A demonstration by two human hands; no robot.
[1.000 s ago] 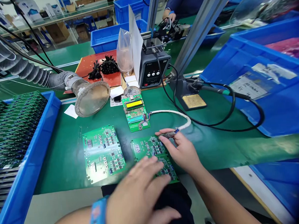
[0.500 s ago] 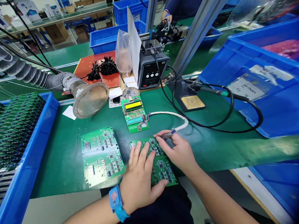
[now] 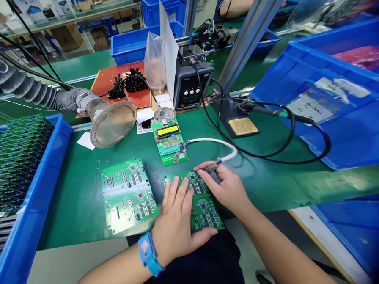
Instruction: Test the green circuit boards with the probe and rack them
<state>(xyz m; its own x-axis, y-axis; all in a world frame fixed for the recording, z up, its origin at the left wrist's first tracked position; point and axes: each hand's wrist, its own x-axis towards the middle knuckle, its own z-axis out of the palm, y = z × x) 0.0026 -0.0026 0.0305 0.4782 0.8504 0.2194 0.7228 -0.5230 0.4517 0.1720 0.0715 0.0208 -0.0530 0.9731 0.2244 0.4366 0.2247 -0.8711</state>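
My left hand [image 3: 176, 221] lies flat with fingers spread on a green circuit board panel [image 3: 205, 209] at the table's front edge. My right hand [image 3: 225, 186] is at the panel's far right corner, fingers pinched on a small connector [image 3: 211, 167] at the end of a white sleeved cable [image 3: 215, 142]. That cable runs to a small green tester board [image 3: 170, 145] with a lit yellow display. A second green circuit board panel [image 3: 127, 195] lies to the left, untouched. A blue wrist strap [image 3: 147, 253] is on my left wrist.
A blue bin [image 3: 10, 177] of stacked green boards stands at left. A fume hose funnel [image 3: 112, 122] lies behind the panels. A soldering station [image 3: 191, 87], iron stand [image 3: 241, 124] and black cord sit behind. Large blue bins [image 3: 333, 96] fill the right. Another person's arm [image 3: 236, 4] shows at the back.
My left hand moved forward from near my body and settled flat on the panel. My right hand stayed at the connector with hardly any shift.
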